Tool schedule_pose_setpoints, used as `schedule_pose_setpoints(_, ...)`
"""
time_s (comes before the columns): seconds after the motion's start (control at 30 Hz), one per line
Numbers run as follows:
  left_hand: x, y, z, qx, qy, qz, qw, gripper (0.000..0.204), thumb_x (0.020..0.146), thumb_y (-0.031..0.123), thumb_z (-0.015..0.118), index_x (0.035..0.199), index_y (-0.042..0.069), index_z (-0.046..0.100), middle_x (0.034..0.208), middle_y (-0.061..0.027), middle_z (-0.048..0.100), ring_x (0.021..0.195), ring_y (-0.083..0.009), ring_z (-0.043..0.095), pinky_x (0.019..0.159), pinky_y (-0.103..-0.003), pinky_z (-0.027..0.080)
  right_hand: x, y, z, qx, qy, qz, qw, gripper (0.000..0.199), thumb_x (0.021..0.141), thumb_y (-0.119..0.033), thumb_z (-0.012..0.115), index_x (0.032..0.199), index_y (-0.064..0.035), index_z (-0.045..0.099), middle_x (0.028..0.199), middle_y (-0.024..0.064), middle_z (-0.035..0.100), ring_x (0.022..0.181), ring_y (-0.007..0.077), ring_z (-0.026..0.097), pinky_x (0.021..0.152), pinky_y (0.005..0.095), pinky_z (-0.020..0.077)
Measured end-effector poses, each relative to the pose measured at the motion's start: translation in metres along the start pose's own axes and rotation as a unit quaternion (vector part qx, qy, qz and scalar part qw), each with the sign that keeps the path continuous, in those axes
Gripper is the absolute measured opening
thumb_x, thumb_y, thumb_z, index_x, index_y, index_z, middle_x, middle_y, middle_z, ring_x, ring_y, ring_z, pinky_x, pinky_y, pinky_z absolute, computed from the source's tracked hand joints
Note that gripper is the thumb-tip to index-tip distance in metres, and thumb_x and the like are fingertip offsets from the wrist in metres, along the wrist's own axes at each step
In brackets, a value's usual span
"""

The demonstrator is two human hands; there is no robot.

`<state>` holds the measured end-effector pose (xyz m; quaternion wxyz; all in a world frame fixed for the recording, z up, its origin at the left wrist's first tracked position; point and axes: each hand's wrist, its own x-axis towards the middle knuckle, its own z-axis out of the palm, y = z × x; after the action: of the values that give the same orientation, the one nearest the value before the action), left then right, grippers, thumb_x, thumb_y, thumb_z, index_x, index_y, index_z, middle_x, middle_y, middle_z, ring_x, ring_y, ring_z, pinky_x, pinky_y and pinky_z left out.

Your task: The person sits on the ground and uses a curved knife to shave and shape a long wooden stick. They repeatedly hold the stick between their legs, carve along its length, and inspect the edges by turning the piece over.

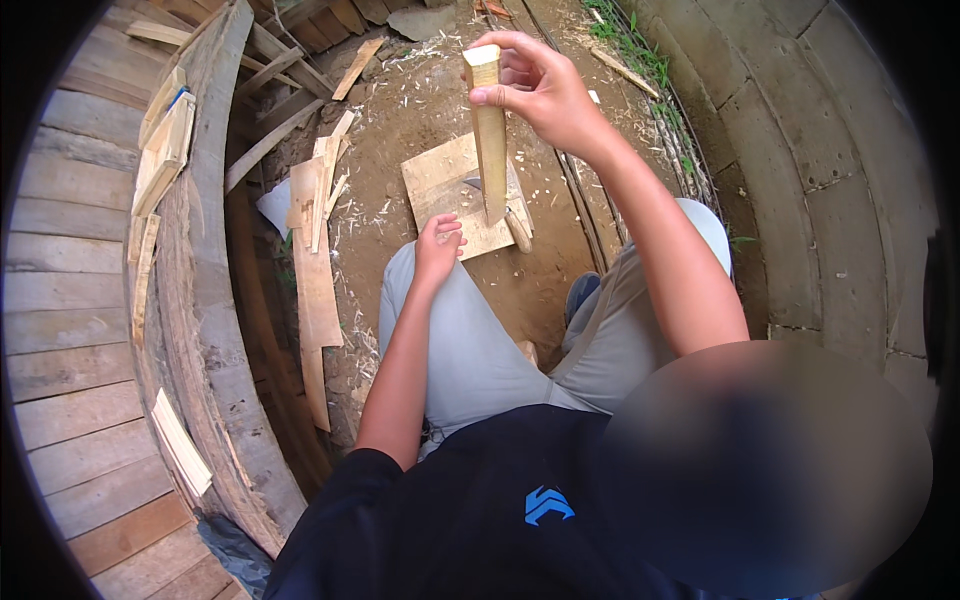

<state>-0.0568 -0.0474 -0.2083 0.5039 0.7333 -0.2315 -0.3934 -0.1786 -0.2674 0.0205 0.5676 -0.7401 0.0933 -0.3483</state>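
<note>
My right hand (pixel 535 85) is raised and grips the upper end of a squared wooden stake (pixel 489 135), thumb on the near side. The stake stands roughly upright, its pale cut end facing up and its lower end at a flat wooden board (pixel 435 180) on the ground. Partly hidden behind the stake is a bladed tool, with a dark blade tip showing left of it and a wooden handle (pixel 519 230) to its right. My left hand (pixel 438 248) rests by my left knee, holding nothing, its fingers loosely apart.
Long planks and thin offcuts (pixel 316 270) lie on the dirt to the left, with shavings scattered around. Further left runs a raised slatted platform (pixel 75 330) with a thick beam edge (pixel 215 250). A block wall (pixel 800 180) rises on the right.
</note>
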Motion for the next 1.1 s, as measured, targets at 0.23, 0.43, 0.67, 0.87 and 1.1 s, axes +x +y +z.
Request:
schedule_pose_setpoints(0.23,-0.003,-0.002,0.001,0.029,-0.021,0.021,0.999,0.041,0.088,0.009,0.067,0.127,0.003,0.054,0.117,-0.0124,0.064,0.09,-0.0182,0.067,0.074,-0.03,0.054,-0.005,0.005,0.015,-0.06,-0.051,0.012,0.997,0.047,0.081,-0.012,0.08,0.123,-0.0095,0.06,0.095,0.0012,0.063,0.088,0.0094,0.059,0.08,0.0279,0.0506)
schedule_pose_setpoints(0.43,-0.005,0.006,0.014,0.117,-0.011,0.113,0.987,0.063,0.079,0.014,0.08,0.134,0.007,0.051,0.123,-0.0141,0.062,0.107,-0.0244,0.062,0.088,-0.038,0.052,-0.003,0.006,0.017,-0.03,-0.069,0.002,0.997,0.045,0.083,-0.007,0.077,0.124,-0.0089,0.058,0.096,0.0013,0.065,0.089,0.0087,0.062,0.08,0.028,0.0512)
schedule_pose_setpoints(0.67,0.008,0.024,0.031,0.079,-0.017,0.14,0.987,0.071,0.078,0.017,0.082,0.139,0.006,0.047,0.131,-0.0156,0.06,0.121,-0.0273,0.058,0.094,-0.04,0.049,-0.001,0.008,0.016,-0.042,-0.076,0.01,0.996,0.046,0.083,-0.007,0.077,0.124,-0.0086,0.058,0.094,0.0006,0.064,0.088,0.0076,0.06,0.079,0.0273,0.0505)
schedule_pose_setpoints(0.87,0.022,0.021,0.038,0.039,-0.002,0.132,0.991,0.047,0.087,0.01,0.075,0.127,-0.002,0.054,0.121,-0.0166,0.064,0.115,-0.023,0.061,0.09,-0.036,0.053,-0.002,0.008,0.016,-0.038,-0.082,-0.01,0.996,0.046,0.083,-0.009,0.078,0.124,-0.0089,0.058,0.094,-0.0005,0.064,0.088,0.0062,0.059,0.079,0.0261,0.0498)
schedule_pose_setpoints(1.1,0.016,0.022,0.037,0.035,-0.001,0.142,0.989,0.043,0.088,0.011,0.073,0.124,-0.002,0.056,0.117,-0.0161,0.065,0.113,-0.0236,0.061,0.089,-0.036,0.054,-0.005,0.001,0.016,-0.021,-0.106,0.003,0.994,0.045,0.082,-0.009,0.078,0.123,-0.0088,0.059,0.089,-0.0027,0.059,0.084,0.0057,0.055,0.076,0.0255,0.0485)
